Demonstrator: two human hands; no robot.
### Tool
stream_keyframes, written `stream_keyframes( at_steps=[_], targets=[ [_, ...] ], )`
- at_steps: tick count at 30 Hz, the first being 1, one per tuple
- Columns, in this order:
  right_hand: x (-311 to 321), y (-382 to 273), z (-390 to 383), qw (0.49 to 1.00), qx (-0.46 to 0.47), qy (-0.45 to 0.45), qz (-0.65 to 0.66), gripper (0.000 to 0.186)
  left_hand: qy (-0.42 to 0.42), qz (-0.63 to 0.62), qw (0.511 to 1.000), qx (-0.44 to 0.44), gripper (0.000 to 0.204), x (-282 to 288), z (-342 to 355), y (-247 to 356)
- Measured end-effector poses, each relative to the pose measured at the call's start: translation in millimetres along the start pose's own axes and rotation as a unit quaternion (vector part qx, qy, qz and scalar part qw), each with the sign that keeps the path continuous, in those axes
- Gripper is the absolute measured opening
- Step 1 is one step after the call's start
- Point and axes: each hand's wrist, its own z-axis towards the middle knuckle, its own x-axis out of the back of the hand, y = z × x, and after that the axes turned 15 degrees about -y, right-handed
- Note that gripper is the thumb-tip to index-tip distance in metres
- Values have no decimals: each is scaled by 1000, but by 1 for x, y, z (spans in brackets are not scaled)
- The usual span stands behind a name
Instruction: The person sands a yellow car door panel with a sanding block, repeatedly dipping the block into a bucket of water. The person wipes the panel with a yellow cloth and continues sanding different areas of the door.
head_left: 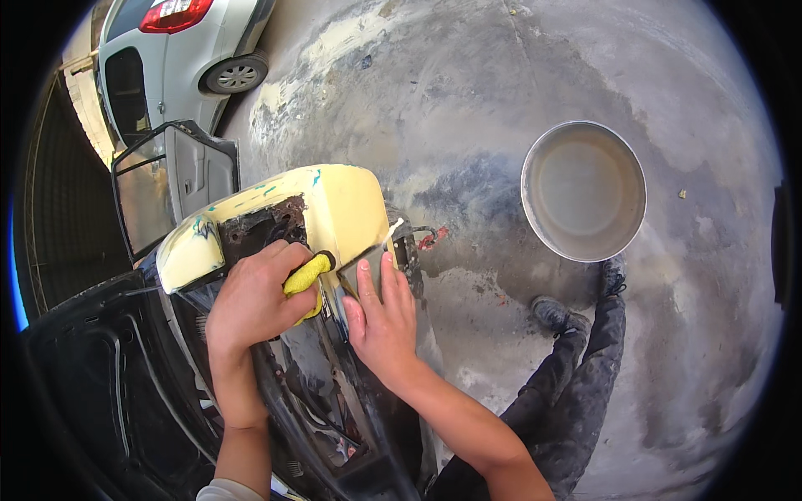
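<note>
In the head view, the person's left hand point(266, 294) is clenched around a bright yellow, soft-looking bundled cloth point(309, 277), part of which shows between the thumb and the curled fingers. This cloth sits at the inner edge of a pale-yellow-coated, rounded car body panel point(347, 204), just left of the other hand. The person's right hand point(386, 321) is not closed around anything: its fingers are stretched out and lie over a thin, dark, flat piece point(361, 262) at the near edge of the panel. What that piece is made of cannot be told. A narrow whitish strip point(394, 228) sticks out beyond the fingertips.

The panel stands at the corner of a dark car body, bearing small green-blue marks, with a rusty recess beside it. Near its right side is a tangle of red wiring point(432, 240). A large black ribbed metal lid point(100, 376) fills the lower left, and an open car door with a grey inner lining point(190, 171) stands beyond the panel. Farther off is a white car point(180, 79) with a red tail lamp.

On the stained grey concrete floor point(468, 100), well apart from the hands, a round metal basin point(531, 200) holds cloudy liquid. Beside it are dark shoes point(551, 313) and dusty black trousers point(597, 367).
</note>
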Motion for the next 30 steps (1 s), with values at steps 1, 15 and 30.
stream_keyframes(
  at_steps=[1, 15, 30],
  targets=[
    [-1, 0, -10, 1000, 16, 13, 4, 59, 7, 4, 1000, -6, 18, 0, -1, 0],
    [16, -15, -22, 996, 53, -28, -66, 63, 7, 6, 1000, 15, 23, -2, 5, -3],
    [16, 11, 48, 993, -68, 31, 94, 50, 10, 110, 994, 25, 51, -15, 22, 1]
  ],
)
